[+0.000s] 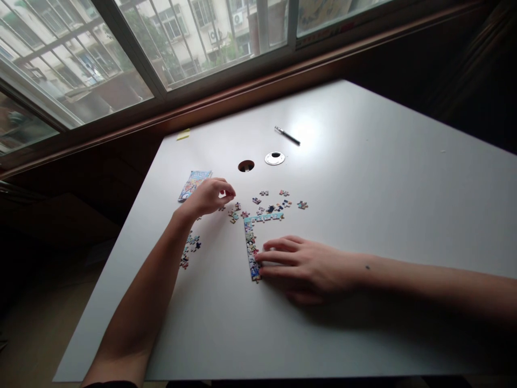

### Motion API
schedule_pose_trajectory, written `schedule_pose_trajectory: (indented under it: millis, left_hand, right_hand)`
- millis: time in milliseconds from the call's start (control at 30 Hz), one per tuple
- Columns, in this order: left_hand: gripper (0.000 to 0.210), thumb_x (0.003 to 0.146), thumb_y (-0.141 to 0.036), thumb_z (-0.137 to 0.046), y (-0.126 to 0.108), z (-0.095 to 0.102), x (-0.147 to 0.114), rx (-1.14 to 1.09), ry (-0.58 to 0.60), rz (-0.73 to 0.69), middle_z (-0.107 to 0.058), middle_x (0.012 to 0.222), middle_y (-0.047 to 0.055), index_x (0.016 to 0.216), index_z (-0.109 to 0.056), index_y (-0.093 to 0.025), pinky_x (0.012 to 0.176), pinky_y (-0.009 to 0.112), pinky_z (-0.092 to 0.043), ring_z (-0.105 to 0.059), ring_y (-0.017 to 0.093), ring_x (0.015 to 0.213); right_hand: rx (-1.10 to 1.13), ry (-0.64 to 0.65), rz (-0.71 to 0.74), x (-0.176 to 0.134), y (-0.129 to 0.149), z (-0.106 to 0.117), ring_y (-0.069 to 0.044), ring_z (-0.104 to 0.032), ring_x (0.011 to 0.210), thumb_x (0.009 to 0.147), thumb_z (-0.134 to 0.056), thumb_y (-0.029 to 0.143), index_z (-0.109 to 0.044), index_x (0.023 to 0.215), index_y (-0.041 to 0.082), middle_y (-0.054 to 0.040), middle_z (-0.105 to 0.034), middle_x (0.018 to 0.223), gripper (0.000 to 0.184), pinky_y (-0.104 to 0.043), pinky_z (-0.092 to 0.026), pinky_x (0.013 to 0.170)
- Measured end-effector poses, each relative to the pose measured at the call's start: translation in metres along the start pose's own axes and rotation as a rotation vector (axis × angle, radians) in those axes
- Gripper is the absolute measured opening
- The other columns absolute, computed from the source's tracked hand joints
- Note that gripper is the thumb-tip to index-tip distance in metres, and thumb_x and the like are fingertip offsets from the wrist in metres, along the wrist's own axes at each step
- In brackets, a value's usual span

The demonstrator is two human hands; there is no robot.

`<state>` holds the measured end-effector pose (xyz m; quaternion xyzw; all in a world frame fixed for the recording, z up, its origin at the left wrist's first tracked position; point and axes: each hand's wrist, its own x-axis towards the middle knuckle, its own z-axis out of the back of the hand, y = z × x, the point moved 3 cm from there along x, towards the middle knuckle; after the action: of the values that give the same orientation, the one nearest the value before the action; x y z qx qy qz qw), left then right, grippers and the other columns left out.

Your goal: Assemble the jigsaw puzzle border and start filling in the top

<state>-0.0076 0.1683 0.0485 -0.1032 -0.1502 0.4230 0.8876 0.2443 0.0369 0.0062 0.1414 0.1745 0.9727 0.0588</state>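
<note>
An L-shaped strip of joined jigsaw puzzle pieces (251, 242) lies on the white table, one arm running toward me and a shorter light-blue arm along its far end. My right hand (302, 264) rests palm down beside it, fingers stretched out, with the fingertips touching the strip's near part. Over the table to the left hovers my left hand (210, 196), thumb and fingers curled together in a pinch; whether a piece sits between them is too small to see. Loose puzzle pieces (233, 215) lie just below and right of it. A colourful printed picture sheet (195, 183) is partly behind this hand.
More loose pieces (278, 207) are scattered beyond the strip, and another group (193, 242) lies by my left forearm. Farther back are a round hole (246, 166), a silver ring-shaped cover (275, 158), a pen (287, 135) and a yellow slip (183, 134). Windows (210, 37) border the far side.
</note>
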Motion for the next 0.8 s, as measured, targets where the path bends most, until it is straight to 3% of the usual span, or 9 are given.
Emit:
schedule_pose_trajectory:
  millis: [100,200,333,533,800]
  left_hand:
    - [0.010,0.085,-0.023,-0.067,0.007,0.005,-0.015,0.009,0.056,0.053,-0.073,0.085,0.002,0.087,-0.077,-0.024,0.074,0.030,-0.047,-0.064,0.015,0.077]
    - [0.012,0.089,-0.027,-0.065,0.005,0.000,-0.022,-0.020,0.034,0.078,-0.073,0.090,0.003,0.091,-0.076,-0.023,0.075,0.030,-0.048,-0.064,0.015,0.080]
    - [0.014,0.086,-0.035,-0.071,-0.007,-0.015,-0.017,0.004,-0.028,0.050,-0.071,0.085,0.004,0.085,-0.076,-0.022,0.076,0.032,-0.048,-0.063,0.017,0.079]
    - [0.020,0.087,-0.026,-0.068,-0.018,-0.021,-0.011,-0.035,-0.017,-0.034,-0.073,0.095,0.004,0.105,-0.076,-0.025,0.082,0.032,-0.049,-0.064,0.018,0.087]
    - [0.010,0.088,-0.026,-0.067,-0.011,-0.026,-0.011,0.003,-0.047,-0.025,-0.071,0.091,0.004,0.088,-0.076,-0.021,0.077,0.030,-0.048,-0.064,0.017,0.083]
  right_hand:
    - [-0.003,0.023,-0.005,0.000,0.000,0.000,-0.031,-0.042,0.136,0.092,-0.050,0.039,-0.051,0.142,0.018,-0.0096,-0.047,0.151,0.054,-0.048,-0.038,0.111]
    - [-0.007,0.022,-0.007,0.001,0.001,0.001,-0.032,-0.043,0.136,0.092,-0.051,0.039,-0.051,0.142,0.018,-0.0106,-0.048,0.151,0.055,-0.048,-0.038,0.110]
    - [-0.011,0.020,-0.007,0.001,0.001,0.001,-0.031,-0.043,0.136,0.091,-0.052,0.039,-0.050,0.143,0.018,-0.0116,-0.050,0.149,0.056,-0.048,-0.039,0.109]
    - [-0.008,0.029,-0.007,0.002,0.001,0.002,-0.031,-0.043,0.136,0.092,-0.051,0.038,-0.051,0.142,0.018,-0.0110,-0.050,0.149,0.055,-0.049,-0.039,0.109]
    - [-0.006,0.013,-0.002,0.000,-0.001,-0.001,-0.031,-0.041,0.136,0.091,-0.053,0.039,-0.049,0.144,0.018,-0.0117,-0.050,0.149,0.056,-0.049,-0.039,0.110]
